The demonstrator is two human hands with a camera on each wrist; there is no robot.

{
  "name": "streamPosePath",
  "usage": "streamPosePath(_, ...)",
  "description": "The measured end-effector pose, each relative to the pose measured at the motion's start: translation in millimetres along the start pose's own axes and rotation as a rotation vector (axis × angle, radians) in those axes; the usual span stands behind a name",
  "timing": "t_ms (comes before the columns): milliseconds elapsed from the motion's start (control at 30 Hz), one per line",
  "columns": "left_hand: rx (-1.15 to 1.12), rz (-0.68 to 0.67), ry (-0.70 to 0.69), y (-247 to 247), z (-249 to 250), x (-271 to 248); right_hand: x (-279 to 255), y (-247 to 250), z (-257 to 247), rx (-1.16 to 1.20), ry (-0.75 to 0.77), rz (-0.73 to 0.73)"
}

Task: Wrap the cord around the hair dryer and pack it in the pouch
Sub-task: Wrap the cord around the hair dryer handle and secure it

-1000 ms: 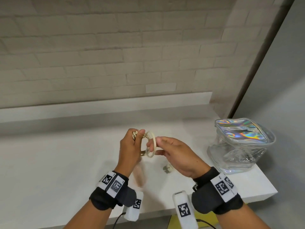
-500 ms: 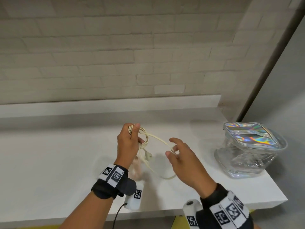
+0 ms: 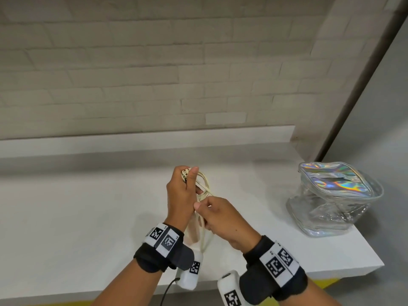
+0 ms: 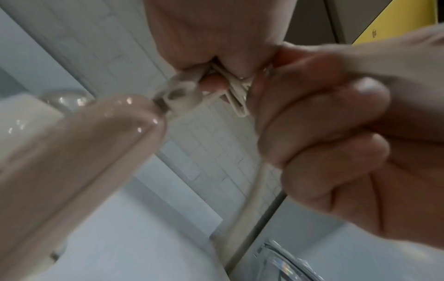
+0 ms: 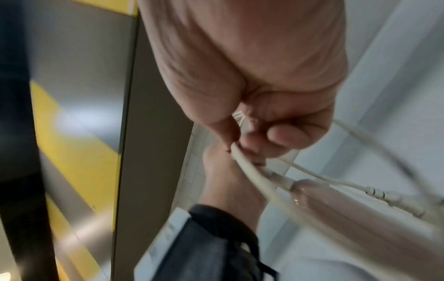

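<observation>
Centre of the head frame, above the worktop (image 3: 88, 217): my left hand (image 3: 180, 197) has its grip curled round the coiled cord (image 3: 204, 184). The hair dryer (image 3: 194, 230) hangs below it, long axis running down toward me. My right hand (image 3: 220, 217), just beside it, pinches the loose strand. The pouch (image 3: 335, 195) sits well apart at right, nearer the right hand.

Soft, even light all around.
My wrist pictures are blurry; my hands (image 3: 198, 208) drop faint shadows on the desk (image 3: 66, 217).
</observation>
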State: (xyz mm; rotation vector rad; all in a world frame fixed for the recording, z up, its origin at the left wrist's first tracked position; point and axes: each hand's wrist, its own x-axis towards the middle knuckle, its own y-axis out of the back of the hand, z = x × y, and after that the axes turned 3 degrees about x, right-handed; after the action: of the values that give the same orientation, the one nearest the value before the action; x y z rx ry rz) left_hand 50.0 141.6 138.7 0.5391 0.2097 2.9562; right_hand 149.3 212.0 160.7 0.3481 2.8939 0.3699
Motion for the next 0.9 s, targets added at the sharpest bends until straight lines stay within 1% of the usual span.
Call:
streamPosePath(67, 0.011, 0.000, 0.003, 1.4, -3.3, 1.8, -3.9, 7.7, -6.3, 0.026, 0.041, -0.025)
streamPosePath(133, 0.004, 0.032, 0.022, 7.6, -8.9, 7.7, -13.8, 19.5, -14.2, 0.008, 0.175, -0.058)
streamPosePath(167, 0.007, 0.058, 0.032, 12.1, -12.0, 12.1, -20.6, 27.2, -18.1, 0.017, 0.243, -0.114)
streamPosePath(200, 0.023, 0.085, 0.038, 17.0, -14.8, 16.5, -27.6, 35.6, -21.6, 0.036, 0.284, -0.200)
streamPosePath(233, 0.042, 0.100, 0.039, 21.1, -16.5, 19.4, -33.7, 43.9, -23.5, 0.052, 0.284, -0.299)
streamPosePath(300, 0.063, 0.092, 0.024, 23.5, -18.4, 21.5, -39.4, 56.1, -22.3, -0.009, 0.216, -0.452)
streamPosePath(367, 0.071, 0.082, 0.000, 20.0, -18.5, 19.2, -37.4, 56.8, -17.2, -0.136, 0.133, -0.488)
streamPosePath(433, 0.074, 0.069, -0.029, 13.8, -16.2, 14.4, -30.3, 48.3, -13.2, -0.170, 0.056, -0.429)
streamPosePath(500, 0.084, 0.013, -0.053, 7.7, -13.7, 7.9, -20.8, 36.6, -12.6, -0.101, -0.017, -0.320)
streamPosePath(567, 0.099, -0.063, -0.085, 2.6, -9.4, 0.4, -10.0, 28.5, -14.1, -0.026, -0.044, -0.222)
streamPosePath(633, 0.104, -0.102, -0.104, -0.3, -6.9, -4.6, -3.4, 22.7, -16.3, 0.000, -0.010, -0.161)
streamPosePath(800, 0.059, -0.044, -0.029, 7.3, -9.6, 3.7, -2.6, 23.6, -10.9, -0.029, 0.130, -0.029)
streamPosePath(900, 0.066, -0.062, -0.005, 10.3, -9.5, 5.3, -8.7, 34.2, -8.6, 0.010, 0.212, 0.002)
